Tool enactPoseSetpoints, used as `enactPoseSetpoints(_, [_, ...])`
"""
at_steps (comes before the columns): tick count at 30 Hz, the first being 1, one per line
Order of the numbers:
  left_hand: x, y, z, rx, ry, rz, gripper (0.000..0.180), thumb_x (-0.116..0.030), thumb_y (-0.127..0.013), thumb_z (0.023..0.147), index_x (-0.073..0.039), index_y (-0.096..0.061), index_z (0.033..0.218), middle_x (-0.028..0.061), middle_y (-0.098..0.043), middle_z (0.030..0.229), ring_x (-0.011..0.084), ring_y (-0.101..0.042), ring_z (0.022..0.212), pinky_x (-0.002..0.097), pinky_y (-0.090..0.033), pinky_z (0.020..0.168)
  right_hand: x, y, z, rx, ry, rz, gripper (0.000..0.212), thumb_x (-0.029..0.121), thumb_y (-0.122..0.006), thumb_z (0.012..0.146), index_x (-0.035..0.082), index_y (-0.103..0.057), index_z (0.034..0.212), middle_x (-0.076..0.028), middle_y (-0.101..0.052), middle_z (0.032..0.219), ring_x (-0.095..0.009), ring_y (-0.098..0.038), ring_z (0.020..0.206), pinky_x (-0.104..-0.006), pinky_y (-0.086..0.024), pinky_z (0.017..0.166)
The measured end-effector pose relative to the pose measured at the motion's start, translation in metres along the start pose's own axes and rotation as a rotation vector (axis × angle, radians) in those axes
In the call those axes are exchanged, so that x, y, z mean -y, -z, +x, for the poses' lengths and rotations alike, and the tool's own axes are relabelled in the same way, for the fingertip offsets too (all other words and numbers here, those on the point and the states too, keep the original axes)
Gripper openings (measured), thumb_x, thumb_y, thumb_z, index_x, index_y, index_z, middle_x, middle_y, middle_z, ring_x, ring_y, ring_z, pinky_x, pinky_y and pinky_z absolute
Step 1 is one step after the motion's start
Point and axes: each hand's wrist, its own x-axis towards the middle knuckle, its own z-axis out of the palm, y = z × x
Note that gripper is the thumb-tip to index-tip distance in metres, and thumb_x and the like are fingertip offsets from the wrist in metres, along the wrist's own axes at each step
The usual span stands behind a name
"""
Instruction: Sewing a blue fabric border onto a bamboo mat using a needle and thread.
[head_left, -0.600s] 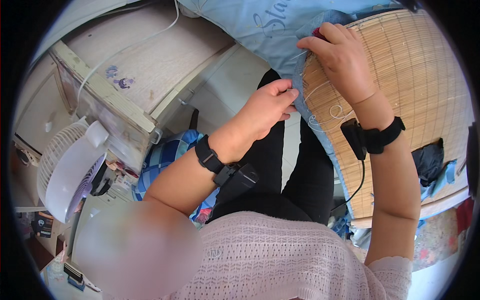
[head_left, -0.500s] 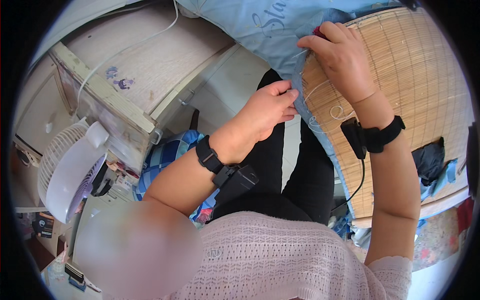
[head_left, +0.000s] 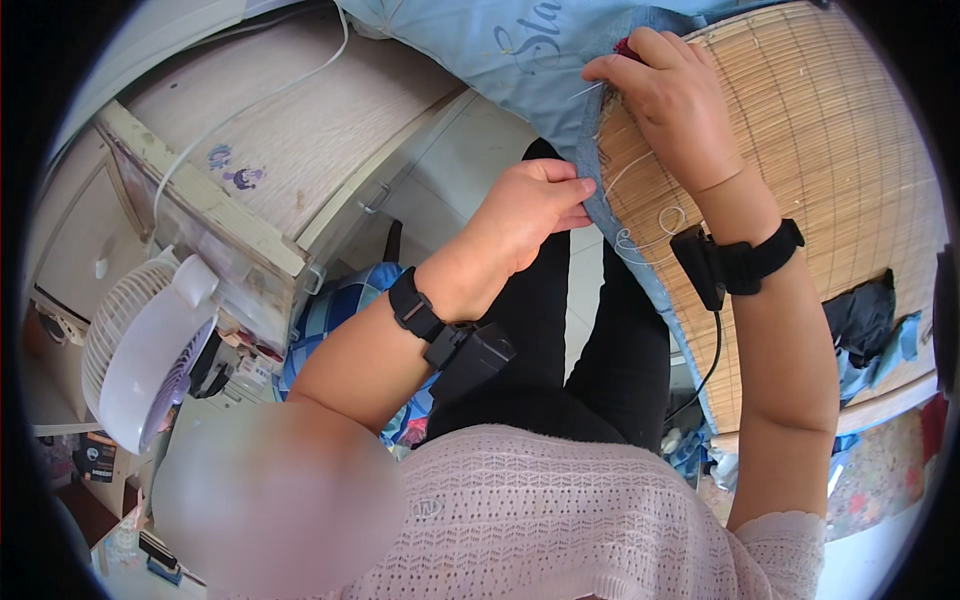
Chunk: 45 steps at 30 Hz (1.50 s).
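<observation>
pinching: 2 hands of 2. left hand (head_left: 535,205), centre of frame, thumb and forefinger closed on the blue edging (head_left: 591,160); right hand (head_left: 680,105), upper right of centre, thumb and forefinger closed on the needle (head_left: 586,91).
needle: 1, thin and pale, top centre-right of frame, jutting left from the right fingertips.
red item: 1, dark red, beside the right fingers; mostly hidden, kind cannot be told.
thread: 1 white length visible (head_left: 622,242), in loose loops right of centre, lying over the mat.
edging: 1 strip, along the left border of the mat.
wrist straps: 2, black (head_left: 415,305), one per arm, each with a black box.
mat: 1, woven, straw-coloured (head_left: 800,120), filling the upper right; crosswise dark stitch lines.
black cloth: 1 piece (head_left: 862,315), right side, on the mat.
blue fabric: 1 expanse (head_left: 450,50), top centre, with dark script.
cabinet: wooden top (head_left: 380,110), upper left; 2 purplish stickers (head_left: 243,177).
fan: 1, white (head_left: 145,370), left side.
floor: pale tiles (head_left: 475,140), between cabinet and legs.
</observation>
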Motion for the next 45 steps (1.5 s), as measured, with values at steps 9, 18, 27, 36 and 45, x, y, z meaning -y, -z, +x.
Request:
enactPoseSetpoints(9, [-0.006, -0.002, 0.0, 0.016, -0.018, 0.181, 0.018, -0.014, -0.054, 0.083, 0.001, -0.057, 0.092, 0.0069, -0.06, 0.088, 0.0155, -0.058, 0.079, 0.0279, -0.047, 0.074, 0.002, 0.009, -0.029, -0.081, -0.248, 0.105, 0.02, 0.005, -0.055, 0.073, 0.011, -0.058, 0.092, -0.007, -0.052, 0.079, -0.024, -0.053, 0.075, -0.0338, -0.042, 0.066])
enactPoseSetpoints(18, [-0.01, -0.007, -0.009, -0.04, -0.074, 0.183, 0.014, -0.011, -0.054, 0.083, 0.003, -0.059, 0.086, 0.0056, -0.06, 0.08, 0.0127, -0.058, 0.072, 0.0265, -0.048, 0.067, 0.091, 0.032, -0.1, 0.1, -1.193, 0.996, 0.004, 0.007, -0.048, 0.086, 0.005, -0.047, 0.089, -0.002, -0.048, 0.067, -0.009, -0.047, 0.062, -0.0233, -0.039, 0.056])
enactPoseSetpoints(27, [-0.019, -0.009, -0.019, -0.013, -0.044, 0.205, 0.018, -0.013, -0.055, 0.082, 0.002, -0.057, 0.091, 0.0089, -0.061, 0.088, 0.0154, -0.058, 0.08, 0.0291, -0.047, 0.074, 0.115, 0.025, -0.105, 0.19, -1.276, 1.282, 0.018, 0.004, -0.049, 0.083, 0.003, -0.051, 0.1, 0.005, -0.04, 0.058, -0.002, -0.035, 0.053, -0.019, -0.03, 0.049])
enactPoseSetpoints(36, [-0.018, -0.009, -0.021, 0.004, -0.035, 0.156, 0.016, -0.011, -0.055, 0.082, 0.002, -0.057, 0.09, 0.0085, -0.061, 0.084, 0.015, -0.059, 0.077, 0.0288, -0.047, 0.073, 0.115, 0.025, -0.106, 0.172, -1.297, 1.324, 0.028, 0.005, -0.046, 0.083, 0.005, -0.05, 0.111, 0.005, -0.04, 0.059, -0.002, -0.035, 0.054, -0.0185, -0.031, 0.05])
enactPoseSetpoints(45, [-0.016, -0.008, -0.021, 0.001, -0.049, 0.167, 0.017, -0.012, -0.055, 0.082, 0.003, -0.056, 0.09, 0.0094, -0.06, 0.086, 0.0146, -0.058, 0.077, 0.0279, -0.048, 0.072, 0.111, 0.029, -0.104, 0.213, -1.32, 1.402, 0.032, 0.005, -0.046, 0.083, 0.006, -0.049, 0.116, 0.005, -0.042, 0.062, -0.002, -0.036, 0.056, -0.0182, -0.032, 0.052])
